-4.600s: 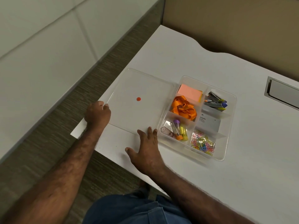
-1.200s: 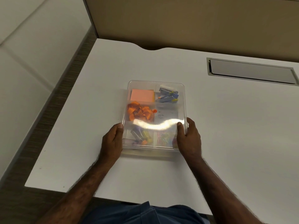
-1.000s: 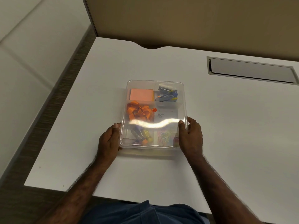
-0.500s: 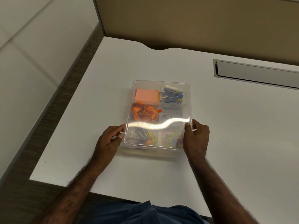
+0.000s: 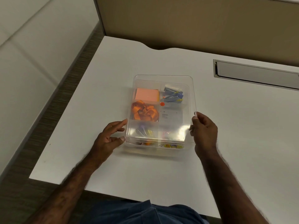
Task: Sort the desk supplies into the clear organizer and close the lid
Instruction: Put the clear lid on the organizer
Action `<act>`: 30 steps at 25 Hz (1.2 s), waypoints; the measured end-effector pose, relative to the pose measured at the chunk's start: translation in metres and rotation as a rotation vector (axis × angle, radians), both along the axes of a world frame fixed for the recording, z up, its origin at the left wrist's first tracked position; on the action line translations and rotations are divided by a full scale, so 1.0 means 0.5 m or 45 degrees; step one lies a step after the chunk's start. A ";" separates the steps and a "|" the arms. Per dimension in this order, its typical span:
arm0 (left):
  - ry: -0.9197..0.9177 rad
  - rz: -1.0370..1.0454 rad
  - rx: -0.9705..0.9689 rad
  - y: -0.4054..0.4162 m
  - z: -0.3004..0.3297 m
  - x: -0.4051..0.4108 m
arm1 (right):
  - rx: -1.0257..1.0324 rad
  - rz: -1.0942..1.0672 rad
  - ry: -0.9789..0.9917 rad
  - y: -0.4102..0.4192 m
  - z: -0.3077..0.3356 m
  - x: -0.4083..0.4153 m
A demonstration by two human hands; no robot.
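The clear organizer (image 5: 140, 144) sits mid-desk with its clear lid (image 5: 188, 88) lying on top; a red dot (image 5: 162, 103) marks the lid. Through the lid I see orange sticky notes (image 5: 146, 94), an orange ribbon (image 5: 144, 111), blue staplers (image 5: 173, 95), a white card (image 5: 171, 118), small tubes (image 5: 145, 132) and coloured paper clips (image 5: 171, 145). My left hand (image 5: 108, 138) touches the box's left side with loose, nearly straight fingers. My right hand (image 5: 203, 131) pinches the lid's right edge, thumb on top.
The white desk (image 5: 242, 126) ends at a left edge near the striped floor (image 5: 53, 102). A grey cable hatch (image 5: 255, 73) is set in at the back right. A tan partition (image 5: 194, 21) stands behind the desk.
The lid went from beside the organizer onto it. In the last second my left hand's fingers straightened and slid off to the side; my right hand stayed on the right edge.
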State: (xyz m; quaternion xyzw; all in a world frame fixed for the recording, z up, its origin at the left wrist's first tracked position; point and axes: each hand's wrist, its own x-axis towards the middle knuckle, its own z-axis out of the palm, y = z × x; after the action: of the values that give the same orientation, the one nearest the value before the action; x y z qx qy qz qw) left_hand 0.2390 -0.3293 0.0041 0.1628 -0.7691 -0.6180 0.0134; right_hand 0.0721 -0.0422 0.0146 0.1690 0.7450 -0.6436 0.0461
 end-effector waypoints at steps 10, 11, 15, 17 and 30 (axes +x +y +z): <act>-0.017 -0.157 -0.643 0.001 0.004 -0.010 | -0.258 -0.079 -0.025 0.022 0.025 -0.023; -0.030 -0.170 -0.668 0.002 0.009 -0.013 | -0.251 -0.077 -0.028 0.023 0.027 -0.023; -0.040 -0.138 -0.642 0.004 0.026 -0.022 | -0.253 -0.089 -0.052 0.025 0.032 -0.022; 0.003 -0.068 -0.593 0.003 0.029 -0.025 | -0.265 -0.089 -0.054 0.028 0.033 -0.022; 0.062 -0.182 -0.876 0.001 0.009 -0.084 | -0.249 -0.087 -0.040 0.028 0.032 -0.017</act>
State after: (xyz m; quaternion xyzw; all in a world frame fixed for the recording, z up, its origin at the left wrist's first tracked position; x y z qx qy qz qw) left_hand 0.1972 -0.3287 0.0085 0.0796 -0.9411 -0.3258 0.0423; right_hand 0.0638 -0.0281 0.0306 0.1992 0.6716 -0.7117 0.0521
